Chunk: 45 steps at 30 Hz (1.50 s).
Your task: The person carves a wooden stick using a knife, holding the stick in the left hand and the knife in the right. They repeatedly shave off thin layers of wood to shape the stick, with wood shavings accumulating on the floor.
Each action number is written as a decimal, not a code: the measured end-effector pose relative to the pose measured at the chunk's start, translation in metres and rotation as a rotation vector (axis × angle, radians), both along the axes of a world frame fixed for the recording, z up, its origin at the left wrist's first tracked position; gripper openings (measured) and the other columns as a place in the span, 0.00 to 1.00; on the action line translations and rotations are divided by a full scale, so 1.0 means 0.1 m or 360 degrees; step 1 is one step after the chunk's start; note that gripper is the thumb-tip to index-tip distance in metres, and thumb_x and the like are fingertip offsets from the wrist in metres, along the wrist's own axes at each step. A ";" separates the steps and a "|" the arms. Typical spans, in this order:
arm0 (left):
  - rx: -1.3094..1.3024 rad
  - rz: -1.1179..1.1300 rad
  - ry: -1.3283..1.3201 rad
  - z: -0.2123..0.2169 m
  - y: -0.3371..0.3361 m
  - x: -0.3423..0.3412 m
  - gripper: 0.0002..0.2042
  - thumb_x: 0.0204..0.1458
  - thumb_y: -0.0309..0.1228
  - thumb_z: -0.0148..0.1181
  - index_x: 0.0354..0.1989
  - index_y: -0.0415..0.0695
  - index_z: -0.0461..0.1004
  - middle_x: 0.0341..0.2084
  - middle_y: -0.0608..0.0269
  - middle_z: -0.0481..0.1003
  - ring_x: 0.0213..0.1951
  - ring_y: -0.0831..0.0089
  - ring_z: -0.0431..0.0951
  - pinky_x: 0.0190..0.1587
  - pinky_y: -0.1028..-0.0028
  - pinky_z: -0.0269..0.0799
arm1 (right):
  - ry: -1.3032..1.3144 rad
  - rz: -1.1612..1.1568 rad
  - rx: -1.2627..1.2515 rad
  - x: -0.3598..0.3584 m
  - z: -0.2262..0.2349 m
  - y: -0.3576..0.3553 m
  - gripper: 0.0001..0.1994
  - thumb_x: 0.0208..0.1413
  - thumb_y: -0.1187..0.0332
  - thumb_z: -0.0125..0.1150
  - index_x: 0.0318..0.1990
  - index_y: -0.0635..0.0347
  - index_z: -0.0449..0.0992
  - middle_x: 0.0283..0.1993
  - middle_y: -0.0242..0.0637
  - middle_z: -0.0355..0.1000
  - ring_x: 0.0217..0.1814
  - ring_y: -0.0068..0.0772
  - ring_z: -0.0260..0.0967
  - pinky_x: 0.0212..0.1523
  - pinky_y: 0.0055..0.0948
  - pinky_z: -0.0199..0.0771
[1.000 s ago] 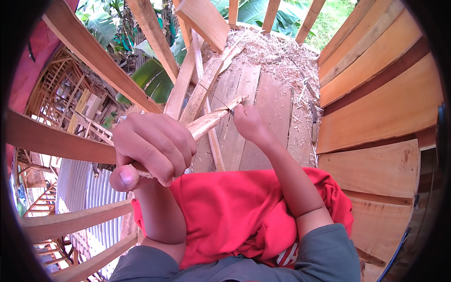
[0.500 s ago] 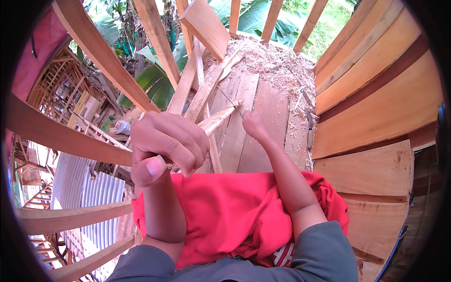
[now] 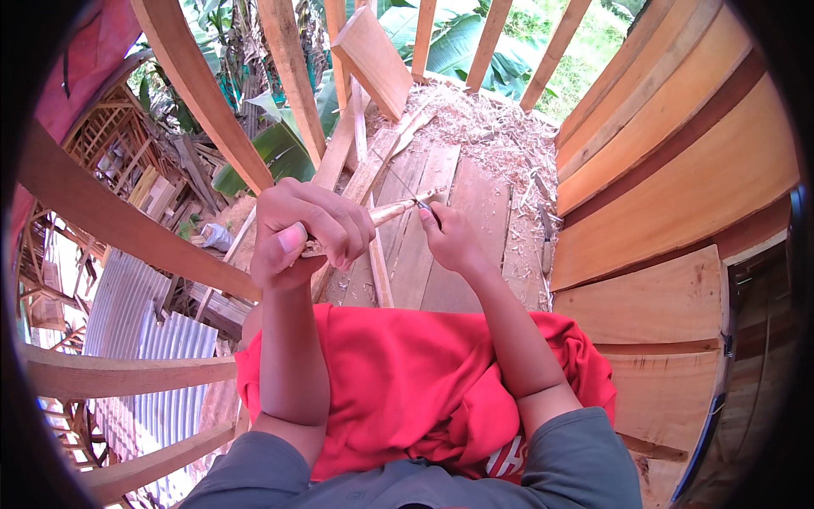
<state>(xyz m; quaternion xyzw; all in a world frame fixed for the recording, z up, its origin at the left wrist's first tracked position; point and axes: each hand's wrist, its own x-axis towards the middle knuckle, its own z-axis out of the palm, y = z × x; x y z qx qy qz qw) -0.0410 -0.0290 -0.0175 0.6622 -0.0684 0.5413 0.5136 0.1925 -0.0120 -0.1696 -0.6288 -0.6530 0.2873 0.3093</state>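
My left hand (image 3: 309, 231) is closed around a pale wooden stick (image 3: 392, 211), palm down, thumb showing on the near side. The stick's far end points right and away from me, with its surface rough and whittled. My right hand (image 3: 452, 239) grips a knife by its handle, thumb laid along it. The knife's thin dark blade (image 3: 404, 187) crosses the stick near its far end and points away to the left. Most of the handle is hidden in my fingers. A red cloth (image 3: 407, 373) is spread over my lap below both hands.
Wood shavings (image 3: 500, 127) litter the far plank floor (image 3: 462, 254). A second knife-like tool (image 3: 547, 246) lies on the floor at the right. Planks (image 3: 360, 182) and a board (image 3: 373, 64) lean beyond my left hand. Wooden slats enclose the left and far sides; a board wall (image 3: 653, 212) stands right.
My left hand has shifted slightly away from me with the stick. My right hand has turned, its thumb now showing on the knife handle, and sits a little nearer me. The view has shifted slightly.
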 end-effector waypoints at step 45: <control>0.0031 -0.0428 0.0079 -0.01 0.11 -0.12 0.18 0.47 0.37 0.52 0.15 0.34 0.73 0.10 0.57 0.70 0.12 0.66 0.69 0.18 0.71 0.65 | -0.0014 0.0516 0.0041 0.06 -0.09 0.19 0.28 0.68 0.49 0.39 0.27 0.68 0.67 0.21 0.48 0.68 0.27 0.49 0.68 0.31 0.45 0.64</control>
